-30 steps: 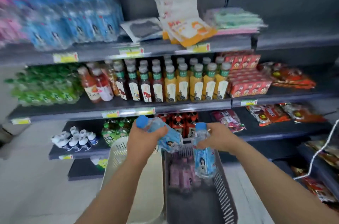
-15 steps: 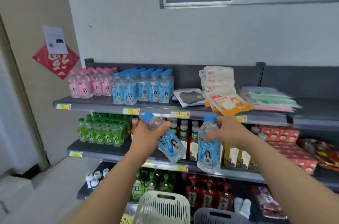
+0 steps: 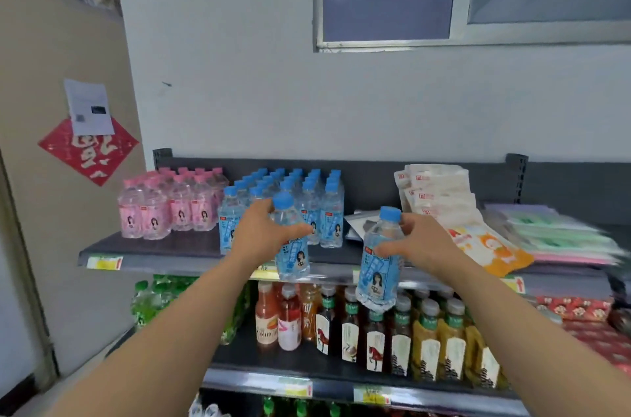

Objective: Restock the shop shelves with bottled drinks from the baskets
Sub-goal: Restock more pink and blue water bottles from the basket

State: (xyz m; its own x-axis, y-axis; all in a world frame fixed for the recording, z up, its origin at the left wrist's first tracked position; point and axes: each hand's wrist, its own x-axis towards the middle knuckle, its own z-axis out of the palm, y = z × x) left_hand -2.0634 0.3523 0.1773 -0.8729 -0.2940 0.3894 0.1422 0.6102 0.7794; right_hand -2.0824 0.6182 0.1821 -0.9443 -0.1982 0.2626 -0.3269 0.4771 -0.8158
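Bottle [image 3: 295, 256] in left hand [image 3: 263, 234] and second bottle [image 3: 377, 275] in right hand [image 3: 420, 246], both gripped upright, caps up.

No wording is sharp enough to read. A red diamond wall sign [image 3: 88, 150] bears pale brush characters, blurred. The white notice [image 3: 89, 106] overlapping it shows only dark smudges. Blue labels on the left water bottle [image 3: 294, 254] and right water bottle [image 3: 378, 275] picture a small figure. One yellow price tag [image 3: 515, 284] shows a red up-arrow.
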